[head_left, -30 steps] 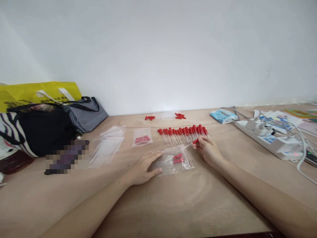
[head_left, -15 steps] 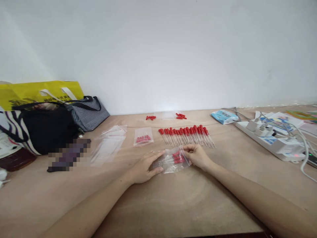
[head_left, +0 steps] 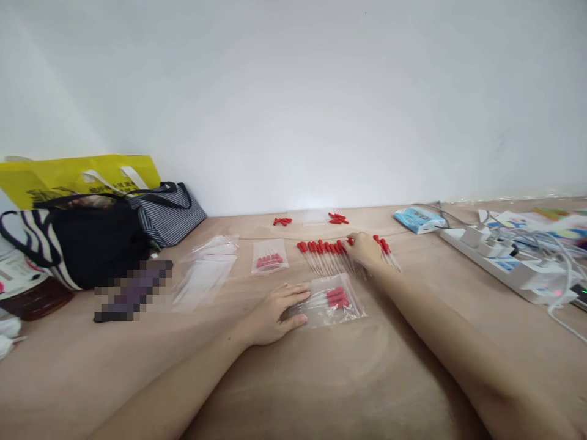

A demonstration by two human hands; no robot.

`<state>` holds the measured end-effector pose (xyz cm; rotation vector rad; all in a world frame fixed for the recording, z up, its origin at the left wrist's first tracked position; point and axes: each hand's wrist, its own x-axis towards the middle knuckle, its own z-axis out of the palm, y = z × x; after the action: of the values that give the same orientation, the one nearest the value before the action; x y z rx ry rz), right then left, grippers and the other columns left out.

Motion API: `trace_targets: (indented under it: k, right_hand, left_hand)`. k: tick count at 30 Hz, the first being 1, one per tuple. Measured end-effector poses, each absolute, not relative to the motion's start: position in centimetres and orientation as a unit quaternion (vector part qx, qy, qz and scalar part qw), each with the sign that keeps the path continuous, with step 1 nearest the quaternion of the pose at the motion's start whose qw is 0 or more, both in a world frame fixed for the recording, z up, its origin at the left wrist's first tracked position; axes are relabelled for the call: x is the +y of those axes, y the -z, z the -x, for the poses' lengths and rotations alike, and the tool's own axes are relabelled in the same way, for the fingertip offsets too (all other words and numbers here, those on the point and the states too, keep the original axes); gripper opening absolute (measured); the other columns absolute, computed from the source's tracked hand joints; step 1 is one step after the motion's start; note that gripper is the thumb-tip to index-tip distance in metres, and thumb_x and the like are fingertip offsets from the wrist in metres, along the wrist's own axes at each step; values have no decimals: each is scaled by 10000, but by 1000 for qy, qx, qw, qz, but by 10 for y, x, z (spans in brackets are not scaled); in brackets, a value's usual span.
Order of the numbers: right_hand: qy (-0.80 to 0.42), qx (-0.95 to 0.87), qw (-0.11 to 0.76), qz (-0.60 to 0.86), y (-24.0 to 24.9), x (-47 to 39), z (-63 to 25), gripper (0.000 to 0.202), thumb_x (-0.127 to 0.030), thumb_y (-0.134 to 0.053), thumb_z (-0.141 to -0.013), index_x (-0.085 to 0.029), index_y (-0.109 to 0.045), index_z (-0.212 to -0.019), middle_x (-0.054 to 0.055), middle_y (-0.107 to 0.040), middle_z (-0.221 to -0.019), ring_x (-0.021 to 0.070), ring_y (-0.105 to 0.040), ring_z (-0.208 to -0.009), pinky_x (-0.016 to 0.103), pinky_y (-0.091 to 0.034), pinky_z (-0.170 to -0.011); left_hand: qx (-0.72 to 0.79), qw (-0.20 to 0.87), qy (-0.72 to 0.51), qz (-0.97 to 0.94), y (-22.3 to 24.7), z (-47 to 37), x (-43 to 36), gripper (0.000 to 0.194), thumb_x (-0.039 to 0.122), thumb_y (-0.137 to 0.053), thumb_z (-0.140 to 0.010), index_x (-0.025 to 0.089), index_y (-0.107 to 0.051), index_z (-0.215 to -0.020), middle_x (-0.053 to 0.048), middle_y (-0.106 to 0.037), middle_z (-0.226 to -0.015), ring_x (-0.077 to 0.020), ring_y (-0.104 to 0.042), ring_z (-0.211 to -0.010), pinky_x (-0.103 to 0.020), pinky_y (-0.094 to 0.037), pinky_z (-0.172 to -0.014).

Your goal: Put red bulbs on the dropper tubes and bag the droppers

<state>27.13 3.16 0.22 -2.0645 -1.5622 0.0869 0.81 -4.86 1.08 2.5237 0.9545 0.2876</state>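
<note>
My left hand (head_left: pixel 277 315) lies on the table with its fingers spread, thumb and fingertips at the left edge of a clear zip bag (head_left: pixel 321 316). Inside that bag are several droppers with red bulbs (head_left: pixel 337 297). My right hand (head_left: pixel 365 249) reaches over a row of glass droppers (head_left: pixel 323 253), bulbs pointing to the wall. Its bent fingers are closed at a red bulb in the row and hide some of the droppers. Behind my left hand lies a smaller-looking filled zip bag (head_left: pixel 269 258) of droppers.
Flat zip bags (head_left: pixel 206 269) lie at the left, beside a blurred dark item (head_left: pixel 135 290) and several carry bags (head_left: pixel 169 214). Loose red bulbs (head_left: pixel 338 218) lie near the wall. A blue tissue pack (head_left: pixel 418 219) and a power strip (head_left: pixel 513 266) with cables are at right.
My right hand has let go of the zip bag's right side and moved forward to the dropper row. The bag now lies flat, with my left hand still at its edge.
</note>
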Motion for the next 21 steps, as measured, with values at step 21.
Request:
trace_targets:
  k: [21]
  right_hand:
    - [-327, -370, 676, 548, 11, -38, -295, 253, -423, -530, -727, -204, -407, -758, -55, -526, -577, 71, -490, -421, 189, -419, -392]
  left_hand:
    - [340, 205, -109, -911, -10, -5, -48, 448, 418, -456, -828, 249, -429, -1242, -31, -416, -1315, -205, -345, -1225, -410, -255, -1034]
